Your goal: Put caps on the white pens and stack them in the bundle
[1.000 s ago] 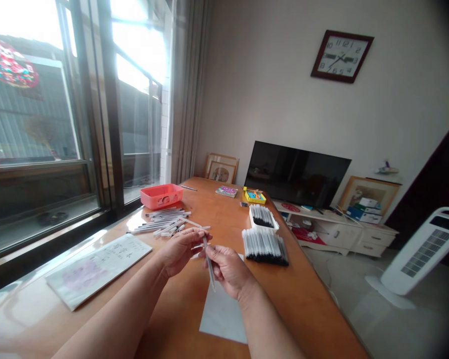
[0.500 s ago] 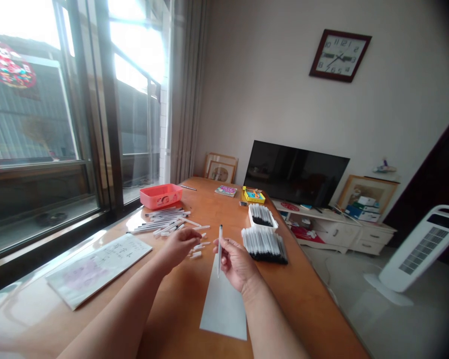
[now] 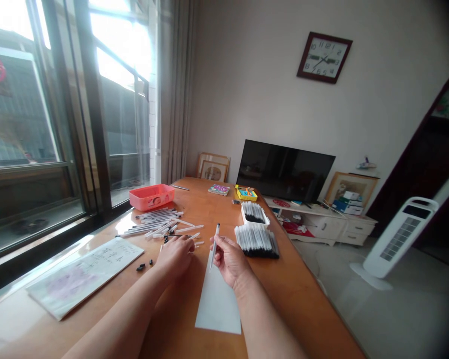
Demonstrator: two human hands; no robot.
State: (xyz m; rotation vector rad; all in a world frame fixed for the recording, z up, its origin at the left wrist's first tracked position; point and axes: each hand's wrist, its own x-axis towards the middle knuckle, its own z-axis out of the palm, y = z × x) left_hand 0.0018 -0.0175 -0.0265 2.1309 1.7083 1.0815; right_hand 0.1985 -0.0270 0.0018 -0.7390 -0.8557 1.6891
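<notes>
My right hand [image 3: 231,260] pinches a pen [image 3: 214,246] with a pale barrel and a black upper end. The pen is tilted, its thin tip pointing down over a white sheet of paper [image 3: 219,305]. To its left, my left hand [image 3: 175,257] is low over the table, fingers bent together and fingertips hidden, among small clear and black pen parts. I cannot make out what they hold, if anything. Beyond it lies a loose pile of pen barrels [image 3: 159,222]. Small black pieces [image 3: 141,267] lie left of my left wrist.
Right of the paper, pens with black ends form a stack [image 3: 257,242]; behind it a white box [image 3: 255,215] holds more. A red plastic basket [image 3: 151,198] stands by the window. A booklet [image 3: 86,276] lies left; a yellow box [image 3: 246,193] sits at the far end.
My left hand has lowered to the table and come slightly nearer me, uncovering black pieces. The pen in my right hand leans more. The camera view has turned slightly right.
</notes>
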